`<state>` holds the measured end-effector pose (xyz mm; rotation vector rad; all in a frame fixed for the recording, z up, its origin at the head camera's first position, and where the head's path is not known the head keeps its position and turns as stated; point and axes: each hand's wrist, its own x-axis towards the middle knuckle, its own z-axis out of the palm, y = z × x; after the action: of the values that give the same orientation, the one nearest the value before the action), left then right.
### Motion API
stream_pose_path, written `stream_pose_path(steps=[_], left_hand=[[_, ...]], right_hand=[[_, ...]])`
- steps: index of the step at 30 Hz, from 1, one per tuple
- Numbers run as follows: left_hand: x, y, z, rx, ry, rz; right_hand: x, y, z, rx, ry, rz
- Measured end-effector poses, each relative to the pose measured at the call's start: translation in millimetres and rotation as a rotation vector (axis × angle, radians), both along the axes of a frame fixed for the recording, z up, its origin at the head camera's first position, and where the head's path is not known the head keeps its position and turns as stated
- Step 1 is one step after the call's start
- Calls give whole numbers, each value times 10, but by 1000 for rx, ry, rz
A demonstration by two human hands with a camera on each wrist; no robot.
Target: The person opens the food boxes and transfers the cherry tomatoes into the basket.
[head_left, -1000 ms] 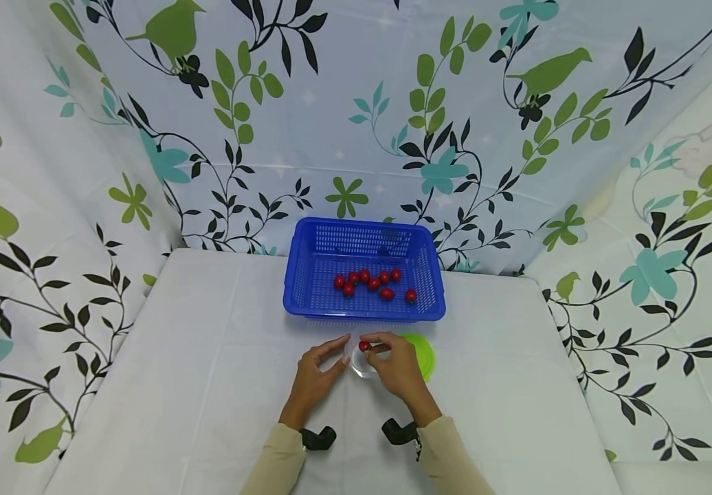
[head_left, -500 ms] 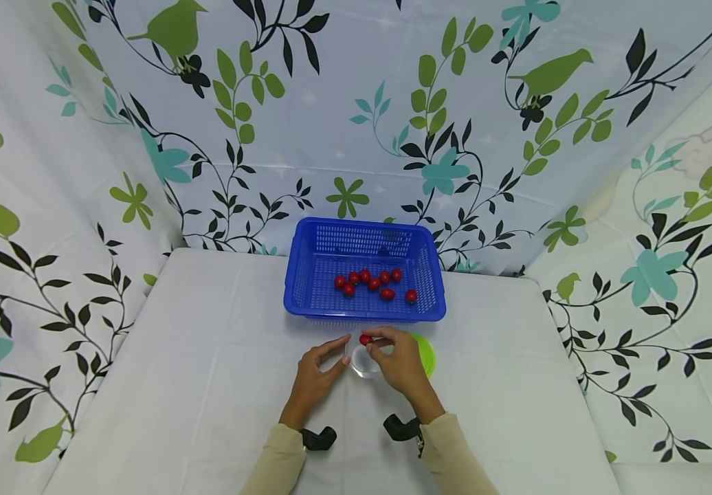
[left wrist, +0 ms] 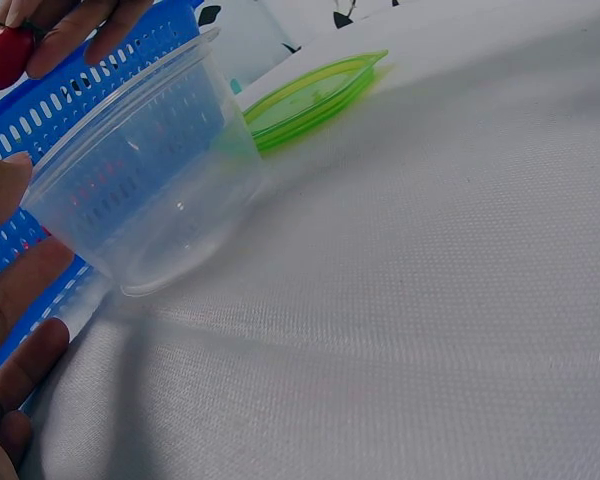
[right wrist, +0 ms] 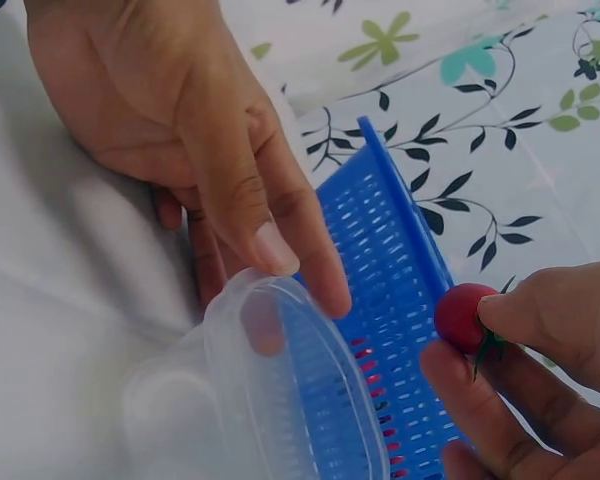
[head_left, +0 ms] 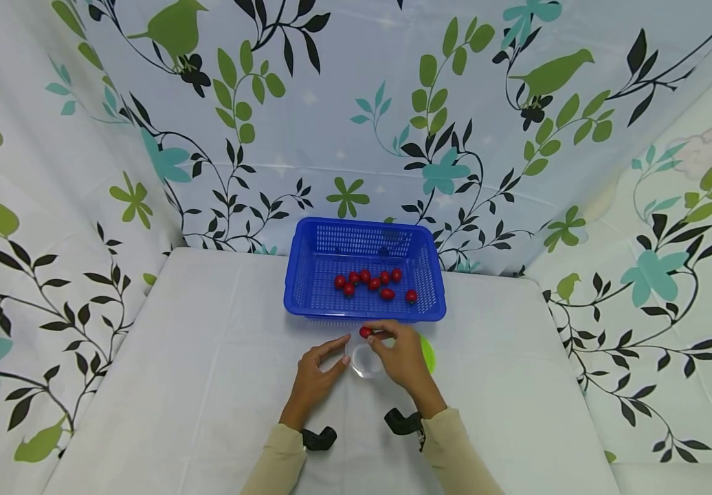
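My right hand (head_left: pixel 401 354) pinches a red cherry tomato (right wrist: pixel 462 316) with a green stem between thumb and fingers. In the head view that tomato is just in front of the basket's near edge, above and beyond a clear round plastic container (head_left: pixel 365 362). At the container's left side, my left hand (head_left: pixel 315 377) holds its rim, thumb and fingers spread around it. The left wrist view shows the see-through container (left wrist: pixel 165 190) standing on the white cloth. Several more cherry tomatoes (head_left: pixel 373 284) lie on the floor of a blue plastic basket (head_left: pixel 365 316).
A bright green lid (left wrist: pixel 315 100) lies on the cloth just right of the container, partly hidden by my right hand in the head view. Behind the basket hangs a leaf-patterned curtain (head_left: pixel 331 103). White cloth (head_left: pixel 238 357) covers the table on both sides.
My right hand has moved away from me with the cherry tomato, from over the container toward the basket. The left hand and the container have stayed put.
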<state>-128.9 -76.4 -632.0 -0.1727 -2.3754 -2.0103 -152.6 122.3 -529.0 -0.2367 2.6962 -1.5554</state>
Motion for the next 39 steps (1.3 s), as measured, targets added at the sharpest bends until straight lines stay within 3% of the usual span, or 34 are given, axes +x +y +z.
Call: stream_pose_path(steps=[6, 14, 39], left_hand=[[3, -2, 3, -8, 16, -5], [5, -19, 19, -7, -45, -15], [3, -16, 31, 5, -59, -10]], right_hand=[[-19, 2, 34, -2, 9, 9], [-80, -2, 95, -14, 5, 7], [-322, -38, 223, -33, 23, -41]])
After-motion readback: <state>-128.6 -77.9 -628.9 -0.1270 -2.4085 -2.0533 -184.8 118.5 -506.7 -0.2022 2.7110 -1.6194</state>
